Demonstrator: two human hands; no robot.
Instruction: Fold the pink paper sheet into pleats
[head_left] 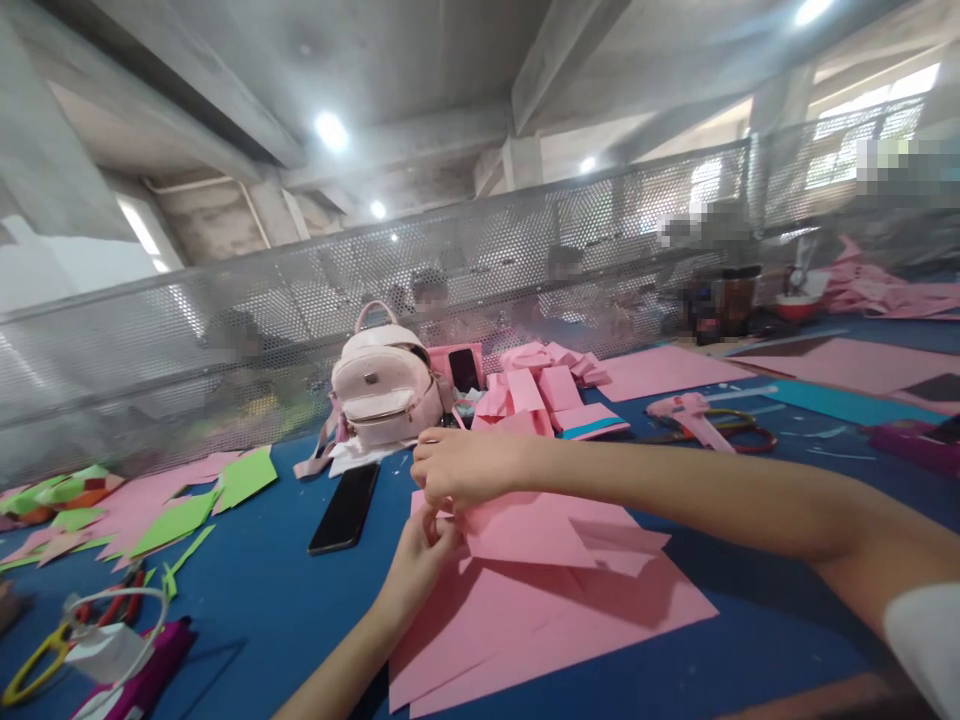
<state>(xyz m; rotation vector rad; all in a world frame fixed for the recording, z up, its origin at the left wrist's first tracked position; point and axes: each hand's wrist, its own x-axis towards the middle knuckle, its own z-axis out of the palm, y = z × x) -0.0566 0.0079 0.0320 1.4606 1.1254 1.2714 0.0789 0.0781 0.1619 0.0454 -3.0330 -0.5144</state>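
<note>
My right hand (pixel 469 465) reaches across from the right, fingers bent down over the left end of a folded pink paper piece (pixel 525 530). Just below it, my left hand (pixel 420 555) pinches that same end between thumb and fingers. The two hands nearly touch, and the exact fold between the fingertips is hidden. Beneath the piece lie larger flat pink sheets (pixel 555 640), overlapping on the blue table (pixel 285 620).
A black phone (pixel 343 508) and a pale pink backpack (pixel 386 385) lie beyond my hands. Folded pink pieces (pixel 525 390) are heaped behind. To the right is a pink glue gun (pixel 694 418) by scissors (pixel 750 432); at left, a white charger (pixel 112 652) and green paper (pixel 244 480).
</note>
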